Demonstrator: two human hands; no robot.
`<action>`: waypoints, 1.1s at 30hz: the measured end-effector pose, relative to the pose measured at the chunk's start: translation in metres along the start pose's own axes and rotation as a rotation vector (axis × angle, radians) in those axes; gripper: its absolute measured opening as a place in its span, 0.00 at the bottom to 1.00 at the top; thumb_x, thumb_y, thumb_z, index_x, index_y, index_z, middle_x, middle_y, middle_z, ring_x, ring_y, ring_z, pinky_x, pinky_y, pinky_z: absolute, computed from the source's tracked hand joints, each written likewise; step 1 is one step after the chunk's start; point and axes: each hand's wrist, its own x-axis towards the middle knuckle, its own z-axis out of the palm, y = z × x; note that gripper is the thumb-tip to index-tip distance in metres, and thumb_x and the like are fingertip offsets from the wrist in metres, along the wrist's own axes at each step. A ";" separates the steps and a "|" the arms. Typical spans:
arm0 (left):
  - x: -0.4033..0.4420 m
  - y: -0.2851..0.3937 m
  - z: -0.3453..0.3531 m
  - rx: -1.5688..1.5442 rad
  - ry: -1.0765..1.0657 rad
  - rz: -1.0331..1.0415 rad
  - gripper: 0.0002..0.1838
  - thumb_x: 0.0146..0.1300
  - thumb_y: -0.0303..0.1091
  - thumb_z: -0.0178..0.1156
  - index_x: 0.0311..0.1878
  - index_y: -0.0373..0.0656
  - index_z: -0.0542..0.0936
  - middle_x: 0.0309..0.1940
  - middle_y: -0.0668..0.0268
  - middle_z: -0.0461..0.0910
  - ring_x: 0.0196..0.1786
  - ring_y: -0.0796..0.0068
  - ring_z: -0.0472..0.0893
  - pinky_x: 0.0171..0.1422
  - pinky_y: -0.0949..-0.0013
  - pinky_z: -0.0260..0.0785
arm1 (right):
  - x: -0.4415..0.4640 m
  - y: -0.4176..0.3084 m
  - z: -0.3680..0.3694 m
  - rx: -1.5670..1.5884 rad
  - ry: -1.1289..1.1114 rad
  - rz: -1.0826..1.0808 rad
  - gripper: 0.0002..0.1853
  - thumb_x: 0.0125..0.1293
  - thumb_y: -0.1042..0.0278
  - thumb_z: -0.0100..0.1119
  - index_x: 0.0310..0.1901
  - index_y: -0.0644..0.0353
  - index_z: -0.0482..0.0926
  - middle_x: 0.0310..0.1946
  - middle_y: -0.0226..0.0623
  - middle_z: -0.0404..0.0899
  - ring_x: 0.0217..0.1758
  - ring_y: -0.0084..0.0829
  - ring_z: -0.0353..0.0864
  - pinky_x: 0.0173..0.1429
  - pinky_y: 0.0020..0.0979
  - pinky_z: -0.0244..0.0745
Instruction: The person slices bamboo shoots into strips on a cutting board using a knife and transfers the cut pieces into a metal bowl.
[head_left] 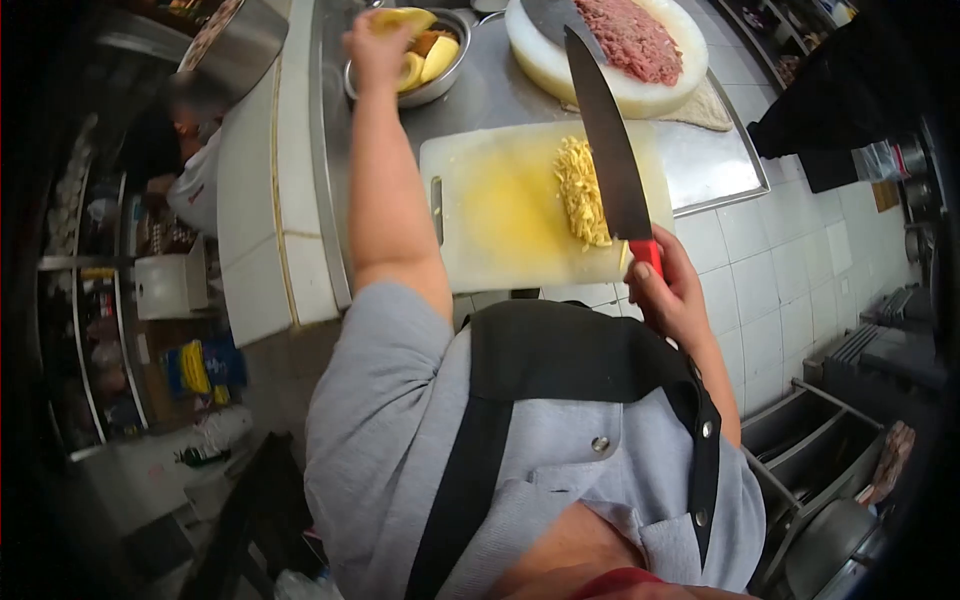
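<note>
My right hand (672, 288) is closed around the red handle of a large kitchen knife (610, 140), its broad dark blade pointing away from me over the cutting board's right part. Beside the blade, thin yellow strips (578, 195) lie heaped on the white cutting board (450, 270), which is stained yellow in the middle. At the upper left, my left hand (380, 50) is over a metal bowl (432, 93), its fingers closed on a curved yellow piece (405, 18). More yellow pieces (438, 60) sit in the bowl; I cannot tell their kind.
Raw minced meat (635, 35) lies on a thick round white chopping block (545, 75) behind the cutting board, with a wide metal blade on it. A folded cloth (700, 108) is under the block's edge. Another person (195, 175) is at the left beyond the tiled ledge (262, 180).
</note>
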 end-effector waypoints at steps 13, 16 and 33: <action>-0.282 0.098 -0.080 0.024 -0.604 0.165 0.17 0.48 0.27 0.69 0.44 0.43 0.80 0.45 0.58 0.68 0.53 0.55 0.69 0.60 0.59 0.66 | -0.012 0.038 0.000 0.216 -0.248 0.235 0.26 0.73 0.64 0.46 0.69 0.57 0.56 0.34 0.35 0.75 0.25 0.24 0.75 0.27 0.24 0.69; -0.287 0.093 -0.093 0.037 -0.624 0.203 0.21 0.49 0.28 0.69 0.49 0.43 0.79 0.49 0.58 0.70 0.56 0.55 0.70 0.62 0.58 0.67 | -0.027 0.039 0.002 0.251 -0.260 0.257 0.28 0.73 0.63 0.46 0.71 0.53 0.53 0.31 0.34 0.74 0.22 0.25 0.73 0.25 0.26 0.68; -0.286 0.072 -0.092 0.072 -0.851 0.285 0.38 0.69 0.51 0.48 0.73 0.36 0.50 0.74 0.48 0.47 0.76 0.50 0.49 0.76 0.43 0.38 | -0.075 0.049 0.033 0.317 -0.135 0.332 0.31 0.73 0.62 0.47 0.75 0.46 0.49 0.26 0.33 0.74 0.19 0.23 0.71 0.24 0.24 0.69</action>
